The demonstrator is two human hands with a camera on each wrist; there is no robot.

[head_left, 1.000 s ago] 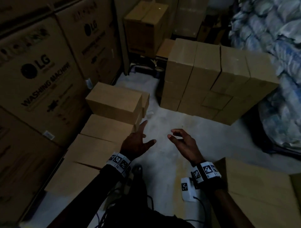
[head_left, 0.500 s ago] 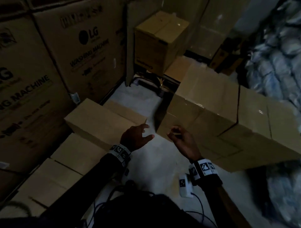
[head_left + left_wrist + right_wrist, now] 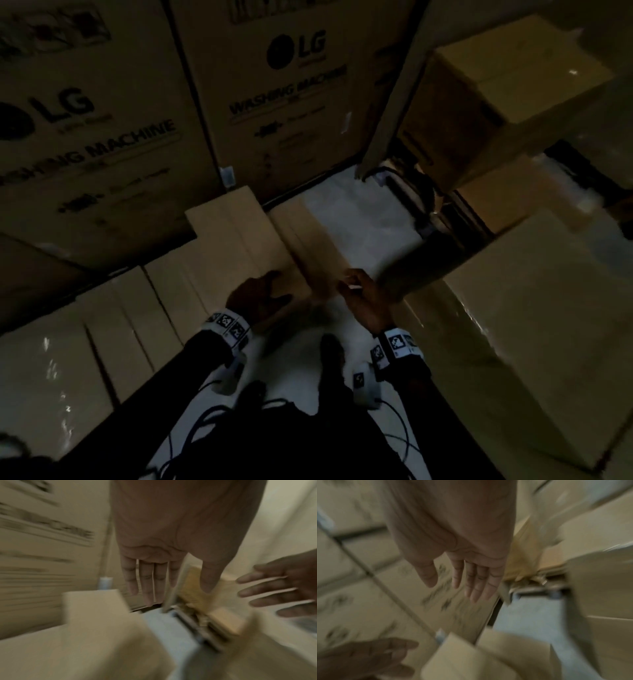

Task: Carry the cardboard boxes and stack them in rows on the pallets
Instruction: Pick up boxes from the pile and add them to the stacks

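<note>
My left hand (image 3: 255,301) is out flat in front of me, fingers (image 3: 147,588) straight and spread a little, holding nothing. My right hand (image 3: 364,301) is the same, palm open, fingers (image 3: 476,586) loose, empty too. The two sit apart with a gap about right to take a carton by its sides, which I think is why I hold them so.

Just beyond my left fingertips, and partly under that palm, is the box (image 3: 246,240) on top of the low stack; I judge that is the one I am going for. The pictures are smeared, so I cannot tell whether the left hand touches it yet. To the left of that hand and lower lie the flat boxes (image 3: 116,329) of the row, side by side with seams between.

Beyond them stand the big washing machine cartons (image 3: 281,113), walling off that side. To the right of my right hand the taller stack (image 3: 534,308) rises close by, its near corner just beside my fingers. Between the two piles the pale floor (image 3: 359,226) runs ahead of both hands, and my shoe (image 3: 330,353) stands on it below my wrists. I see no pallet plainly; something slatted shows ahead of my left thumb, too blurred to name
</note>
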